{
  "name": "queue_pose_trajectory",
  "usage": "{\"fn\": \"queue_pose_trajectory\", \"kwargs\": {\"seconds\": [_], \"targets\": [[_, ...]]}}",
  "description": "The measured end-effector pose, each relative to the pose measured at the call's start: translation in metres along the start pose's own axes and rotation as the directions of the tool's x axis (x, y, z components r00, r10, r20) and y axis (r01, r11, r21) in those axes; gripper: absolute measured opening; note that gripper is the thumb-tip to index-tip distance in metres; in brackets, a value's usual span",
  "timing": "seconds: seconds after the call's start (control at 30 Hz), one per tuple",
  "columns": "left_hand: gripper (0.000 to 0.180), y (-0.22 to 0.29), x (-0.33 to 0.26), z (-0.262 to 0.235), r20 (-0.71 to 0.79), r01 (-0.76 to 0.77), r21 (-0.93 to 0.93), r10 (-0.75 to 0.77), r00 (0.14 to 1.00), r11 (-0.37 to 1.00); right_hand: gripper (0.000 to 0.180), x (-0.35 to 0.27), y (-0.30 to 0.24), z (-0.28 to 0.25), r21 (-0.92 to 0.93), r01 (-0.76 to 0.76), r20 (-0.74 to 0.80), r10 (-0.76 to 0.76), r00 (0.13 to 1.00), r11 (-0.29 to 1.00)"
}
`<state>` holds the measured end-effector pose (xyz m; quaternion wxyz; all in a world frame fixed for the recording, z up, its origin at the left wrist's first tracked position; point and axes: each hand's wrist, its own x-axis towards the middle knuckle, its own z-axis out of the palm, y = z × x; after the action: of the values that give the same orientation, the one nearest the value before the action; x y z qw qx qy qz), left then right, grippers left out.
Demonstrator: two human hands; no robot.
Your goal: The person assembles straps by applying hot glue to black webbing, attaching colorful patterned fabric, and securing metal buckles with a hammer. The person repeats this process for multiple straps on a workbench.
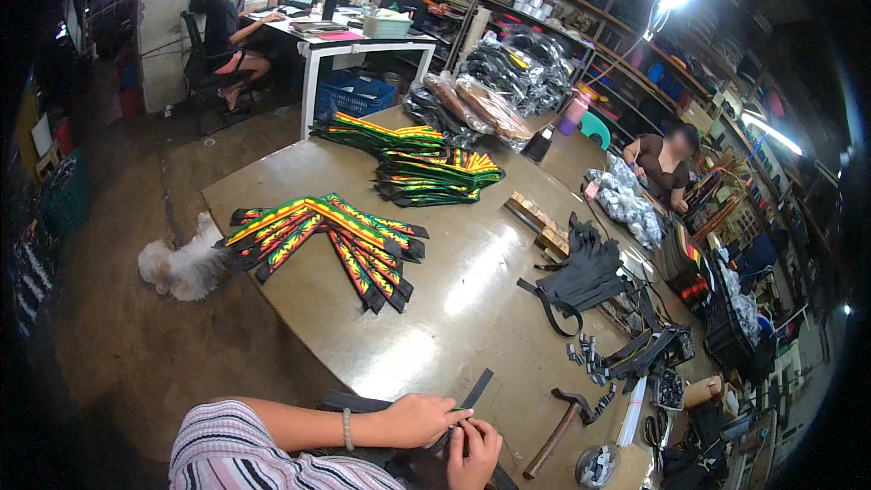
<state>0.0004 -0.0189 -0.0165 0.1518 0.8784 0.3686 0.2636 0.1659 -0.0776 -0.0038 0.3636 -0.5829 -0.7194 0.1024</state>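
At the table's near edge, my left hand [419, 420] reaches across, its fingertips closed on a black strap [478, 387] whose free end sticks out beyond them. My right hand [475, 455] is curled against the same strap, touching the left fingertips. More black material [413, 467] lies under my hands, partly hidden by them and the striped sleeve. To the right lies a hammer [555, 437] with a wooden handle. Small metal pieces [590, 358] are scattered beyond it, near a pile of black straps [585, 270].
Patterned green, yellow and red straps [318, 227] are fanned across the table [435, 299]; further bundles [435, 172] lie behind. Scissors [652, 431] and a clear round container [597, 466] stand at right. One person [667, 163] sits across, another [222, 27] at a desk. A fluffy dog [190, 263] is on the floor.
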Motion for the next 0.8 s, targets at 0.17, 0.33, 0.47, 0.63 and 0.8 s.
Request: {"fn": "queue_pose_trajectory", "kwargs": {"seconds": [0.17,0.33,0.47,0.63,0.8], "targets": [[0.061,-0.001,0.005,-0.006,0.143,0.032,0.0,-0.031,0.989,0.999,0.024,-0.012,0.004,0.006,0.082,0.037,-0.072,-0.031,0.997,0.996],[0.032,-0.002,0.02,-0.021,0.053,0.114,-0.247,-0.104,0.993,0.962,0.04,-0.021,0.026,0.011,0.027,0.144,0.048,-0.146,0.988,0.989],[0.034,-0.002,0.03,-0.037,0.205,0.17,-0.353,-0.102,0.973,0.92,0.079,-0.002,0.039,-0.013,0.105,0.211,0.469,-0.235,0.851,0.972],[0.037,0.004,0.041,-0.048,0.281,0.222,-0.286,-0.14,0.949,0.932,0.037,0.006,0.011,-0.01,0.085,0.084,0.066,-0.09,0.994,0.993],[0.033,-0.001,0.054,-0.04,0.275,0.252,-0.182,-0.197,0.941,0.95,0.025,0.016,0.012,-0.005,0.093,0.024,0.04,-0.028,0.999,0.995]]}}
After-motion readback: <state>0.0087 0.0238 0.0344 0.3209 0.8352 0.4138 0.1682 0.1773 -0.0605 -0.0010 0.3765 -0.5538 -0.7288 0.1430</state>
